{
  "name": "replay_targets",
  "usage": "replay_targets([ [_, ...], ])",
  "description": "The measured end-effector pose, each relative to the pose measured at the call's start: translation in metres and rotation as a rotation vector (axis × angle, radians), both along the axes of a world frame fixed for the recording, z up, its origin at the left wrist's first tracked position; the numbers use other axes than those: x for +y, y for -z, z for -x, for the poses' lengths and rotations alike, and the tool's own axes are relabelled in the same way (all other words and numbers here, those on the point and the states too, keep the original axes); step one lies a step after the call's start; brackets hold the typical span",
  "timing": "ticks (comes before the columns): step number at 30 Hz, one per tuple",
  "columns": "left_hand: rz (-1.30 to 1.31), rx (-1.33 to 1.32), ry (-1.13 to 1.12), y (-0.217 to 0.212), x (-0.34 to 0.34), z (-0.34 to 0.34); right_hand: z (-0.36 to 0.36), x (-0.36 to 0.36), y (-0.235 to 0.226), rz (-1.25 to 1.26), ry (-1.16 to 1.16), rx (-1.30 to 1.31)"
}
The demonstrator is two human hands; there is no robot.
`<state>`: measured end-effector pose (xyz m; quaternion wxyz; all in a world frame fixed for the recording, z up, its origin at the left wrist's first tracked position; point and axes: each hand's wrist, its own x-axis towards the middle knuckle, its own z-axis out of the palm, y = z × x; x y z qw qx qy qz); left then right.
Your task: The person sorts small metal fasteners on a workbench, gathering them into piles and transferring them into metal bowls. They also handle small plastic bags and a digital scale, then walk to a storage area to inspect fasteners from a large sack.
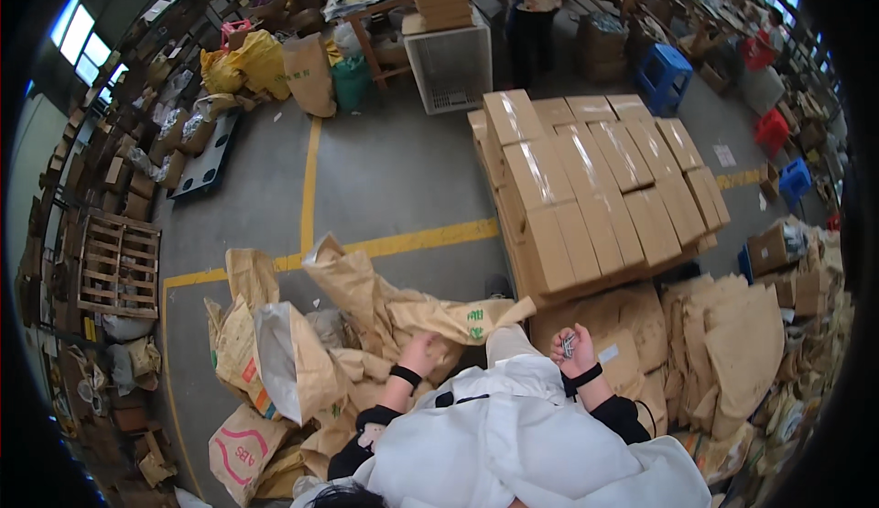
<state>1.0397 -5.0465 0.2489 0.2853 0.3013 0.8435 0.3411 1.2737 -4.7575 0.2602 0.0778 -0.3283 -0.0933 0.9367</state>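
My right hand (573, 350) is raised, palm up, with its fingers curled round a few small silvery metal parts (569, 347). Their exact kind is too small to make out. Against a crumpled brown paper sack (412, 314) with green print rests my left hand (418, 354). Its fingertips blend into the folds, so whether they grip the paper is unclear. Left of it stands an open paper sack (286, 361) with a pale lining, among several other slumped sacks.
Taped cardboard boxes (586, 187) are stacked on a pallet ahead to the right. A pile of flattened brown sacks (728, 348) lies at the right. A wooden pallet (119, 265) leans at the left. Beyond the boxes, another person (533, 4) stands beside a white crate (449, 64).
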Motion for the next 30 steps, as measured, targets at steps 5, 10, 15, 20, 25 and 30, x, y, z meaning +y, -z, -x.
replay_targets([
  [5,-0.015,-0.175,-0.019,0.008,0.064,0.080,0.131,0.102,0.029,0.020,0.033,-0.085],
  [10,0.371,-0.275,-0.254,-0.054,0.085,0.202,0.279,0.202,0.003,-0.143,-0.050,-0.025],
  [15,0.236,0.008,-0.295,-0.032,0.081,0.305,0.402,0.259,-0.017,-0.186,-0.021,0.033],
  [20,0.227,-0.061,-0.276,0.011,0.146,0.417,0.511,0.272,-0.006,-0.063,-0.092,0.095],
  [25,0.086,0.049,-0.121,0.027,0.235,0.590,0.612,0.294,0.007,0.010,0.001,0.065],
  [30,0.000,0.221,0.042,-0.022,0.309,0.772,0.726,0.327,-0.021,-0.058,0.122,0.086],
])
